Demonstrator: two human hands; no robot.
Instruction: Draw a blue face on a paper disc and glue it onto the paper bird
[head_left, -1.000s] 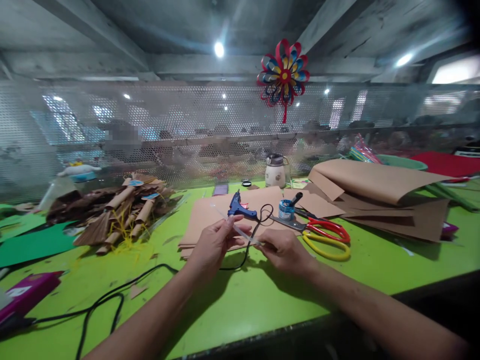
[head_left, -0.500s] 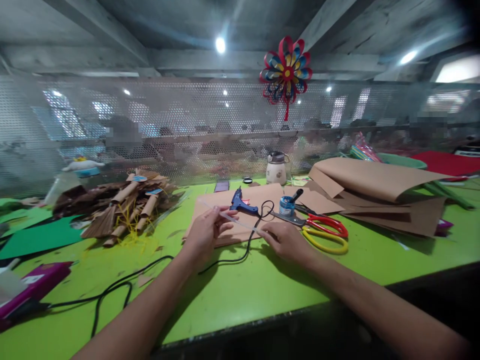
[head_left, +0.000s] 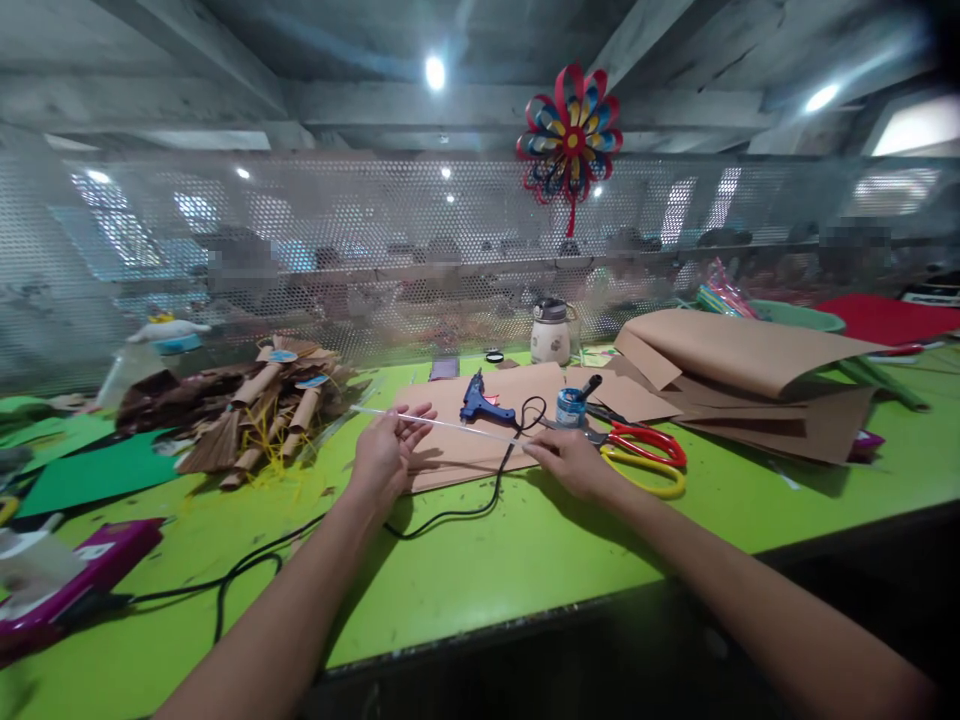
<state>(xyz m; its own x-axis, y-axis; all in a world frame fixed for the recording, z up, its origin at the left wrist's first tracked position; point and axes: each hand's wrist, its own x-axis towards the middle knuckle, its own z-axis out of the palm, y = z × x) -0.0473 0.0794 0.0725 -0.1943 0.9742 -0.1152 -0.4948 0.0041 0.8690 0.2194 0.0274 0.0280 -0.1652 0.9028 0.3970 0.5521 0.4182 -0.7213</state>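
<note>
A long, thin, translucent glue stick (head_left: 469, 429) stretches between my hands, in front of the brown kraft paper sheets (head_left: 427, 470). My left hand (head_left: 381, 458) holds it between thumb and fingers near its left part, the other fingers loosely spread. At the right end of the stick, my right hand (head_left: 568, 462) pinches it between thumb and forefinger. Just beyond lies a blue glue gun (head_left: 484, 403) on the paper, its black cord (head_left: 491, 508) running below the stick. Scissors (head_left: 646, 445) with red and yellow handles lie beside my right hand, next to a blue-labelled jar (head_left: 571, 408).
Brown paper bundles (head_left: 277, 410) with yellow strands lie at left, near green sheets (head_left: 97, 470) and a purple power strip (head_left: 90, 570). Large kraft sheets (head_left: 735, 350) pile up at right. A bottle (head_left: 551, 332) stands before the perforated screen (head_left: 360, 220), where a paper flower (head_left: 572, 140) hangs.
My left hand has moved left along the glue stick, so more of it shows between my hands. My right hand keeps its pinch on the right end. The view has shifted slightly.
</note>
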